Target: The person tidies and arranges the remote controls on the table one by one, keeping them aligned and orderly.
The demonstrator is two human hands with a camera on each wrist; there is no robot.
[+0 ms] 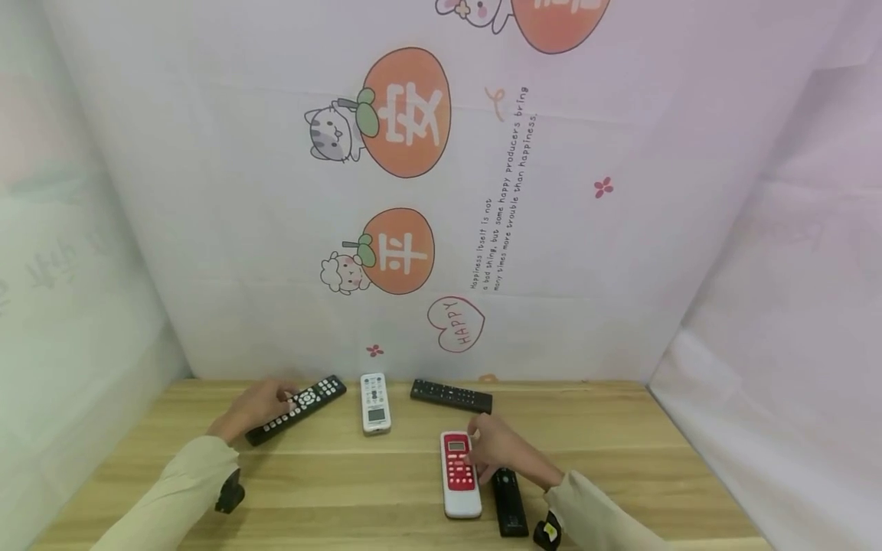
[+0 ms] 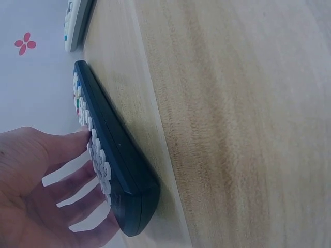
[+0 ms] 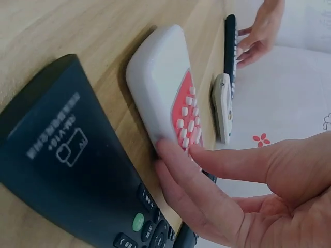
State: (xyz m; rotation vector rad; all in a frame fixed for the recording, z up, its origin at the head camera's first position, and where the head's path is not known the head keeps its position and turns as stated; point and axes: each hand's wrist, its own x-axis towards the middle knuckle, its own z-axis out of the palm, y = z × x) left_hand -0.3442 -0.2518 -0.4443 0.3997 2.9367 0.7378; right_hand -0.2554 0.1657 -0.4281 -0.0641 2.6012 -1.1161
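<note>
Red-faced white remote (image 1: 456,476) and slanted, white-buttoned black remote (image 1: 308,403), both face-up on wooden tabletop (image 1: 344,482)

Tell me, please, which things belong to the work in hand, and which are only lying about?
In the work:
black remote with white buttons, touched by the left hand
red-and-white remote, touched by the right hand

Lying about:
white remote
rear black remote
front black remote

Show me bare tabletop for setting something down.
Free: tabletop bounded by the left sleeve, white remote and red-faced remote; also right of the right sleeve. Crowded: the narrow strip between the red-faced remote and adjacent black remote.
</note>
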